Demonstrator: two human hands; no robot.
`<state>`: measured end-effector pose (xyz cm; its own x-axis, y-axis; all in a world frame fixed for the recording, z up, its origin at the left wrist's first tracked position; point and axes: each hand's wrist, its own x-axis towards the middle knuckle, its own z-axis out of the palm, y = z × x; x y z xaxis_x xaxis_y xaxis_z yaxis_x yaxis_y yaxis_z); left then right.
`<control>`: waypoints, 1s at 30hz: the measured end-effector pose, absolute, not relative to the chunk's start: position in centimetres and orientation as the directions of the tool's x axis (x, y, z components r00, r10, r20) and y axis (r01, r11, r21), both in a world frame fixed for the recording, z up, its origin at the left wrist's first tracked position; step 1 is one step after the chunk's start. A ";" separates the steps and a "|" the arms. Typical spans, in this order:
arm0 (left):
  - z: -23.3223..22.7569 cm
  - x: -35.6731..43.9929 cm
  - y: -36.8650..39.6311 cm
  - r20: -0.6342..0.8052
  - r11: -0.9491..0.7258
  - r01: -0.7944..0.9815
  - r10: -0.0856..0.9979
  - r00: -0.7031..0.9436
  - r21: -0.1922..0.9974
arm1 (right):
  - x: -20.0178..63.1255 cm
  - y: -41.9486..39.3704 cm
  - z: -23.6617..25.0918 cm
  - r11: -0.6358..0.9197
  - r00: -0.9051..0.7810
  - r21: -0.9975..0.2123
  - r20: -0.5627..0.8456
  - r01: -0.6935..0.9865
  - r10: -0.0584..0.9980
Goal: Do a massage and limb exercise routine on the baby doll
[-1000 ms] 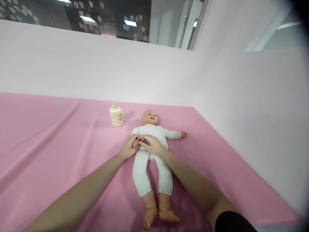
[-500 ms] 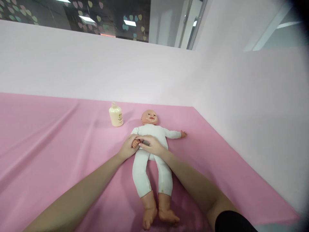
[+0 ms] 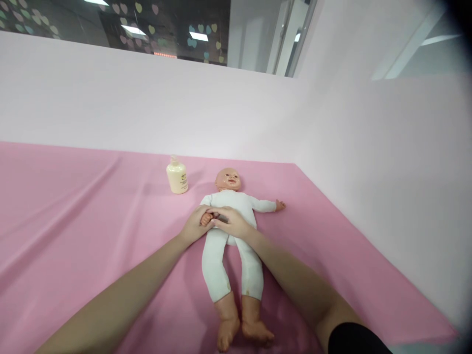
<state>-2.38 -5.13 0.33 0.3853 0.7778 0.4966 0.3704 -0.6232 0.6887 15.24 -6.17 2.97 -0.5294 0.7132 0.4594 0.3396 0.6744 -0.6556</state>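
Note:
A baby doll (image 3: 236, 199) in a white cloth suit lies face up, its bare feet towards me. One of its arms stretches out to the right; the other is bent down along its side. My left hand (image 3: 192, 226) is closed around the wrist of that bent arm, and the doll's small hand (image 3: 207, 219) pokes out from it. Over the doll's belly, my right hand (image 3: 235, 222) curls its fingers and thumb onto the same small hand. The fingertips of my two hands meet there, so the exact contact is partly hidden.
A cream pump bottle (image 3: 177, 177) stands left of the doll's head. Pink sheeting (image 3: 92, 206) with a few folds covers the surface. White walls (image 3: 147, 103) rise behind and on the right, with a window (image 3: 169, 29) at the top.
Almost nothing differs. My right thumb and the doll's hand have shifted very slightly; both my hands keep their places.

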 end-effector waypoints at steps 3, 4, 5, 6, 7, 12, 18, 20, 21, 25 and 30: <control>0.4 -2.3 -5.2 0.497 -0.619 0.391 0.783 0.374 0.681 | 15.2 -6.1 2.9 0.674 -0.526 -0.634 0.451 0.380 0.721; 0.4 -2.3 -5.2 0.500 -0.618 0.400 0.784 0.368 0.677 | 15.2 -6.1 2.9 0.677 -0.525 -0.628 0.454 0.384 0.720; 0.4 -2.3 -5.2 0.503 -0.619 0.407 0.785 0.361 0.672 | 15.2 -6.0 2.8 0.683 -0.527 -0.623 0.460 0.382 0.715; 0.4 -2.3 -5.3 0.509 -0.621 0.413 0.784 0.356 0.667 | 15.2 -6.0 2.8 0.693 -0.531 -0.617 0.470 0.374 0.705; 0.3 -2.3 -5.3 0.518 -0.625 0.417 0.781 0.351 0.660 | 15.2 -6.0 2.8 0.704 -0.535 -0.608 0.481 0.367 0.695; 0.1 -2.2 -5.4 0.580 -0.681 0.400 0.732 0.358 0.613 | 15.1 -5.8 2.7 0.725 -0.561 -0.554 0.474 0.409 0.679; 0.1 -1.8 -5.6 0.633 -0.712 0.387 0.700 0.330 0.586 | 15.0 -5.7 2.4 0.714 -0.523 -0.538 0.490 0.448 0.698; 0.1 -1.8 -5.7 0.646 -0.719 0.373 0.693 0.320 0.586 | 14.9 -5.7 2.4 0.710 -0.518 -0.542 0.489 0.450 0.702; 0.1 -1.8 -5.7 0.651 -0.721 0.367 0.690 0.316 0.587 | 14.9 -5.7 2.4 0.710 -0.518 -0.543 0.489 0.449 0.702; 0.1 -1.8 -5.6 0.654 -0.724 0.353 0.688 0.314 0.592 | 14.9 -5.7 2.2 0.709 -0.518 -0.537 0.486 0.458 0.703; 0.1 -1.8 -5.5 0.702 -0.764 0.324 0.643 0.306 0.558 | 14.9 -5.6 2.1 0.717 -0.526 -0.528 0.491 0.455 0.695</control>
<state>-1.80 -5.54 0.09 0.3056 0.6430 0.7022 0.3241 -0.7637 0.5583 14.91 -5.58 2.07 -0.5255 0.6945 0.4914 0.4548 0.7174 -0.5277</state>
